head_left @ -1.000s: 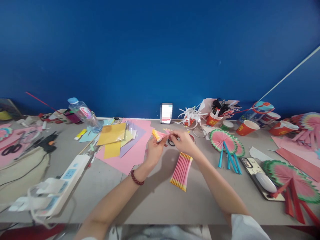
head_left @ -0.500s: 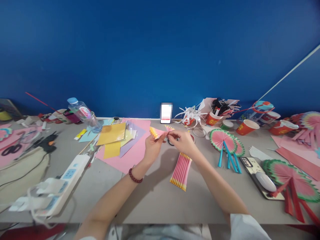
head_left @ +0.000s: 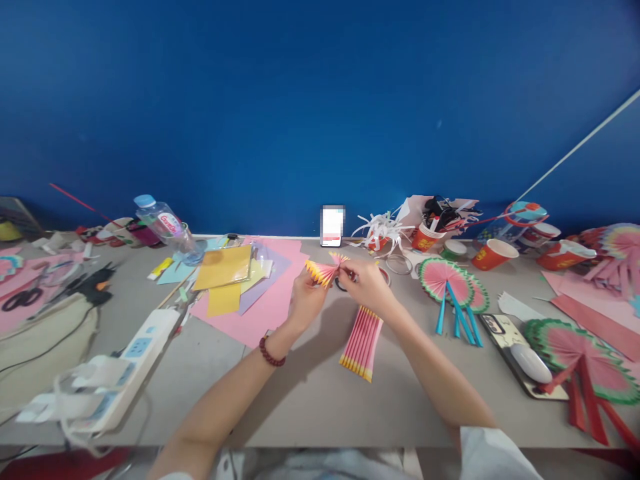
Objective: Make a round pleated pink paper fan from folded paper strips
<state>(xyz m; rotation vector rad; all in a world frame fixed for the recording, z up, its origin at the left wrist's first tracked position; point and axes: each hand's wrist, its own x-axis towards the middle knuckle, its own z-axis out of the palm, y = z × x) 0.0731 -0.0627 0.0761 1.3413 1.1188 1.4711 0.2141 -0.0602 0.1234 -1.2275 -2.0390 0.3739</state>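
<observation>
Over the middle of the grey table (head_left: 300, 420), I hold up a small pleated pink paper fan with yellow zigzag edges (head_left: 322, 273). My left hand (head_left: 306, 303) grips its broad left part, thumb and fingers closed on the folds. My right hand (head_left: 367, 285) pinches it near the gathered middle, fingertips drawn narrow. Beneath the right hand something dark and ring-shaped (head_left: 341, 284) shows, perhaps a scissor handle, though my fingers cover too much to be sure. Nearer to me lies a flat accordion-folded pink paper strip with yellow ends (head_left: 362, 347). To the left a large pink paper sheet (head_left: 270, 307) lies partly under other coloured papers; to the right rests a round pink-and-green paper fan with blue handles (head_left: 445, 281). On the far side, a lit phone (head_left: 333, 227) stands upright by the blue wall (head_left: 320, 107).
</observation>
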